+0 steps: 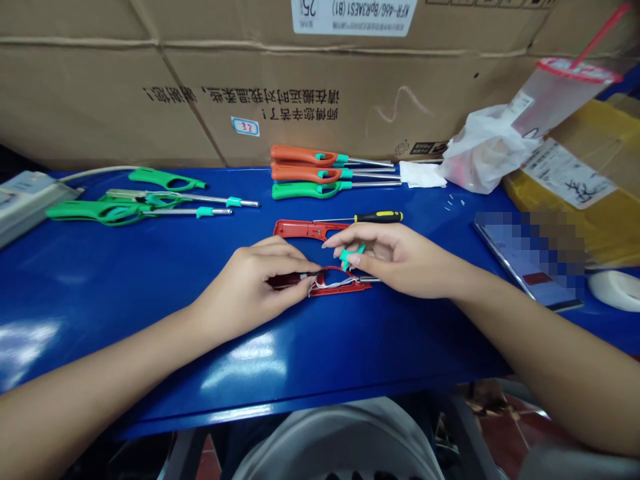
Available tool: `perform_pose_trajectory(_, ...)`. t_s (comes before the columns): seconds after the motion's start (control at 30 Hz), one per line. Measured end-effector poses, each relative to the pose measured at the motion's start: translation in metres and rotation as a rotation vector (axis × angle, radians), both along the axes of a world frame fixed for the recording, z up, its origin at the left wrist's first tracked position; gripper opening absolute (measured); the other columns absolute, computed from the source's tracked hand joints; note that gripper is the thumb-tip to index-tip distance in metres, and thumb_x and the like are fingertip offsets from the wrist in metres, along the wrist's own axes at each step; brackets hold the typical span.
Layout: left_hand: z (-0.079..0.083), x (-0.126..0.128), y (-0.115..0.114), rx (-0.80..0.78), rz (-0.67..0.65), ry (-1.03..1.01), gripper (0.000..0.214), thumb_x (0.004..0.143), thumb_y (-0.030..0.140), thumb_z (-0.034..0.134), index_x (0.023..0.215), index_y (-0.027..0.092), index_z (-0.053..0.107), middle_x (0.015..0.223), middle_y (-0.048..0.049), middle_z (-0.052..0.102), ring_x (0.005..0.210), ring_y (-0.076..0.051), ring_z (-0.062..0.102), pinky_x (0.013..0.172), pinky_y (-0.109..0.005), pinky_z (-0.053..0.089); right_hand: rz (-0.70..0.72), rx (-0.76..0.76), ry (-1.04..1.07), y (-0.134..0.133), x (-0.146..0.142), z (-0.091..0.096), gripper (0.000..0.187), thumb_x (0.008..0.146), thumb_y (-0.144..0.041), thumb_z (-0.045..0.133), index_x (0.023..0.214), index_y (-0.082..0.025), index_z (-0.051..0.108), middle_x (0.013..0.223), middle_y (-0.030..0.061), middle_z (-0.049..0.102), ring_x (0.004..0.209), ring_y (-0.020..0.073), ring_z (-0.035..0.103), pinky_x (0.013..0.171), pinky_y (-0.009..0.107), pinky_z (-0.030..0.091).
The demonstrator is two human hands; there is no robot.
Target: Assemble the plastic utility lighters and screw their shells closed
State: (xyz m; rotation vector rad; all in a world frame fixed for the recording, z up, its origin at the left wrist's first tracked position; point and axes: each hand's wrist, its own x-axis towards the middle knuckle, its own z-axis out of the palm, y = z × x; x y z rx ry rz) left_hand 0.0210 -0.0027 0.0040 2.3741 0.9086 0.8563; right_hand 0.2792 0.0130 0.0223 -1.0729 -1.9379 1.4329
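My left hand (260, 277) is closed around the handle end of an opened red lighter casing (345, 288), lying on the blue table. Its thumb and index finger pinch close to a small dark part with white wires (327, 283) inside the casing. Between the fingers of my right hand (400, 257) is a small teal plastic trigger (352, 256), held just above the casing. A metal tube (369, 279) sticks out of the casing's right end, partly beneath my right hand. Behind both hands lies the other red casing half (300, 229), with a black and yellow screwdriver (379, 217) beside it.
Orange lighters (300, 173) and a green lighter (300, 191) lie at the back. Opened green lighters (95, 211) are on the left, near a white box (30, 200). A phone (530, 267), a mouse (617, 289) and a cup (560, 100) stand right. Cardboard (115, 100) walls the back.
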Motion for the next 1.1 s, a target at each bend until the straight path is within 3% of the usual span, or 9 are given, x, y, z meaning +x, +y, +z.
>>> perform_pose_trajectory(0.1, 0.0000, -0.0003, -0.0004, -0.015, 0.007, -0.023, 0.017, 0.094, 0.024, 0.075, 0.108, 0.023, 0.084, 0.097, -0.0051, 0.081, 0.088, -0.017, 0.074, 0.078, -0.027, 0.061, -0.089, -0.189, 0.104, 0.0029, 0.0000, -0.0016, 0.029, 0.086, -0.026, 0.077, 0.114, -0.019, 0.076, 0.104, 0.0044, 0.076, 0.090, 0.0151, 0.071, 0.084, 0.031, 0.062)
perform_pose_trajectory(0.27, 0.0006, 0.0011, -0.0011, -0.011, -0.015, -0.047, 0.016, 0.095, 0.022, 0.075, 0.108, 0.022, 0.084, 0.095, -0.0038, 0.081, 0.087, -0.015, 0.073, 0.081, -0.025, 0.060, -0.208, -0.315, 0.113, 0.0054, -0.0006, 0.0016, 0.021, 0.074, -0.029, 0.088, 0.090, -0.019, 0.079, 0.095, 0.0021, 0.079, 0.090, 0.0148, 0.073, 0.090, 0.030, 0.059)
perform_pose_trajectory(0.43, 0.0009, 0.0023, -0.0017, 0.003, -0.016, -0.071, 0.015, 0.094, 0.020, 0.076, 0.107, 0.021, 0.084, 0.095, -0.0032, 0.082, 0.087, -0.014, 0.073, 0.081, -0.024, 0.059, -0.174, -0.256, 0.093, 0.0042, -0.0030, 0.0058, 0.024, 0.066, -0.029, 0.093, 0.081, -0.019, 0.077, 0.081, -0.0024, 0.074, 0.076, 0.0114, 0.065, 0.074, 0.026, 0.054)
perform_pose_trajectory(0.57, 0.0016, 0.0020, -0.0030, 0.030, -0.025, -0.084, 0.016, 0.093, 0.019, 0.077, 0.107, 0.023, 0.084, 0.094, -0.0033, 0.082, 0.085, -0.015, 0.073, 0.079, -0.026, 0.059, -0.144, -0.269, 0.050, 0.0036, -0.0029, 0.0047, 0.019, 0.071, -0.029, 0.089, 0.085, -0.019, 0.080, 0.077, -0.0022, 0.073, 0.070, 0.0102, 0.063, 0.067, 0.025, 0.050)
perform_pose_trajectory(0.83, 0.0008, 0.0020, -0.0033, 0.128, -0.070, -0.105, 0.017, 0.092, 0.014, 0.078, 0.108, 0.018, 0.082, 0.094, -0.0038, 0.081, 0.084, -0.014, 0.072, 0.080, -0.025, 0.059, -0.081, -0.361, 0.016, 0.0042, -0.0041, 0.0030, 0.033, 0.063, -0.031, 0.094, 0.084, -0.017, 0.073, 0.074, 0.0002, 0.074, 0.070, 0.0125, 0.066, 0.066, 0.025, 0.051)
perform_pose_trajectory(1.1, -0.0001, 0.0025, -0.0023, 0.189, -0.087, -0.134, 0.017, 0.091, 0.010, 0.078, 0.107, 0.017, 0.081, 0.098, -0.0046, 0.082, 0.088, -0.014, 0.072, 0.084, -0.027, 0.058, -0.014, -0.260, -0.057, 0.0049, -0.0013, 0.0010, 0.034, 0.070, -0.042, 0.090, 0.086, -0.015, 0.076, 0.080, 0.0016, 0.073, 0.073, 0.0128, 0.061, 0.071, 0.028, 0.049)
